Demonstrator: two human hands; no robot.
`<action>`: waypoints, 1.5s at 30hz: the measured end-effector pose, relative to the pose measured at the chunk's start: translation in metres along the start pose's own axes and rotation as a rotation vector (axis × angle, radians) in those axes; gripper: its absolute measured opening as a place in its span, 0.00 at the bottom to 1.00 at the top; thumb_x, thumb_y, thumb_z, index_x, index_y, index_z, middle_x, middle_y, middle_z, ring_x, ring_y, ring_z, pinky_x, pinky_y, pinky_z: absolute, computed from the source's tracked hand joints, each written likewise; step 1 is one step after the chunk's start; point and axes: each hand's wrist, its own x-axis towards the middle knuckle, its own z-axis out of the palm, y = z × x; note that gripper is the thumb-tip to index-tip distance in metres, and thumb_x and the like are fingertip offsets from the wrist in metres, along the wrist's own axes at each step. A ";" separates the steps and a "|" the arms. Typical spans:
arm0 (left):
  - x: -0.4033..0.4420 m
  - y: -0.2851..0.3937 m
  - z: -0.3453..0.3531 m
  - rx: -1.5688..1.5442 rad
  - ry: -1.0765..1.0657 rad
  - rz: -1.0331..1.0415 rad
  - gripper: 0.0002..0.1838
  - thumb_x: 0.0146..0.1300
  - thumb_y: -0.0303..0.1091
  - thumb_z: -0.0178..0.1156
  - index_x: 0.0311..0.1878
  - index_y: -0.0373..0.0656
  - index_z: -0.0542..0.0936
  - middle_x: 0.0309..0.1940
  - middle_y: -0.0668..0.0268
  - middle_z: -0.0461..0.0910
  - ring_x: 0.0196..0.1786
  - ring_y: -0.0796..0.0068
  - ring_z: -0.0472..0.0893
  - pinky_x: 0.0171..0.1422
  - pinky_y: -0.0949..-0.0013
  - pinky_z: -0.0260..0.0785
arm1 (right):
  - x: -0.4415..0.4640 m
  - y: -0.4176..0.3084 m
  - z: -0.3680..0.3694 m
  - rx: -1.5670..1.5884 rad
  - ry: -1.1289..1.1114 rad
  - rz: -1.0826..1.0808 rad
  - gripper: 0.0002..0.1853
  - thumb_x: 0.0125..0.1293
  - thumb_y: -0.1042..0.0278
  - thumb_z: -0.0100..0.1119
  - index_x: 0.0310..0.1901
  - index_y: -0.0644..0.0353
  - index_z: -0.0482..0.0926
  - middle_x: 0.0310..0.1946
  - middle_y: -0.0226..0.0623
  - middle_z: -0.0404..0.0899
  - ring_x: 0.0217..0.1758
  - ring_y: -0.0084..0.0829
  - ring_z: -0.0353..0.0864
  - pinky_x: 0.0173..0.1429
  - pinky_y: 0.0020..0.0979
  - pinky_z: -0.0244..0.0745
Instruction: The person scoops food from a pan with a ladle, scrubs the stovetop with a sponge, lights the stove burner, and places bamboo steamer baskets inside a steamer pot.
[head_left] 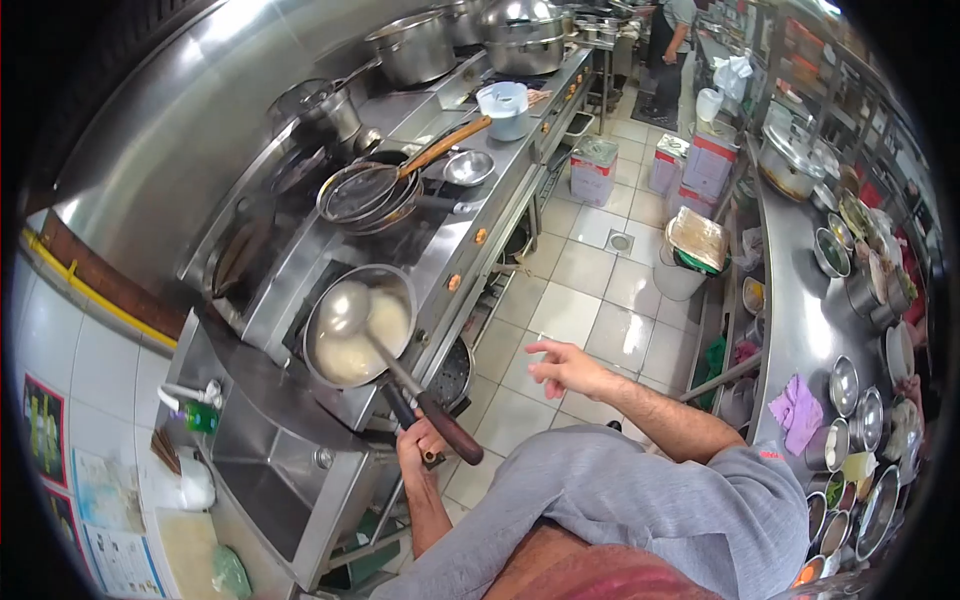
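Observation:
On the stove at the left sits a pan [349,362] with pale, cloudy liquid in it. My left hand [418,446] is wrapped round the pan's dark handle [399,407]. A large ladle [346,308] rests in the pan, its bowl over the liquid and its brown wooden grip [450,432] sticking out over the stove edge above my left hand. My right hand [565,368] is raised over the floor to the right of the pan, fingers apart, holding nothing.
Behind the pan are stacked strainers [365,192], a small steel bowl [469,168] and large pots [412,50]. A sink [265,490] lies at the lower left. Along the right runs a counter [790,330] with bowls. A person [668,55] stands far down the aisle.

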 end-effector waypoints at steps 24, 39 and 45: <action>0.157 -0.005 0.018 -0.025 0.278 0.721 0.28 0.55 0.56 0.56 0.45 0.37 0.72 0.28 0.68 0.76 0.24 0.81 0.73 0.24 0.82 0.69 | 0.078 0.089 -0.377 0.145 0.430 0.290 0.22 0.55 0.67 0.56 0.51 0.64 0.67 0.24 0.34 0.73 0.18 0.25 0.75 0.20 0.25 0.70; 0.526 -0.245 0.196 1.597 0.155 0.315 0.15 0.47 0.31 0.65 0.38 0.38 0.73 0.32 0.59 0.74 0.37 0.66 0.75 0.41 0.67 0.68 | 0.186 0.032 -0.554 0.216 0.375 0.248 0.21 0.57 0.67 0.56 0.51 0.66 0.67 0.28 0.34 0.72 0.21 0.23 0.74 0.24 0.24 0.69; 0.702 -0.148 0.389 1.852 0.241 1.048 0.28 0.41 0.29 0.66 0.50 0.43 0.68 0.48 0.58 0.68 0.56 0.58 0.64 0.59 0.55 0.53 | 0.231 0.017 -0.639 0.093 0.438 0.236 0.17 0.55 0.70 0.57 0.47 0.66 0.72 0.26 0.33 0.74 0.22 0.22 0.74 0.24 0.22 0.69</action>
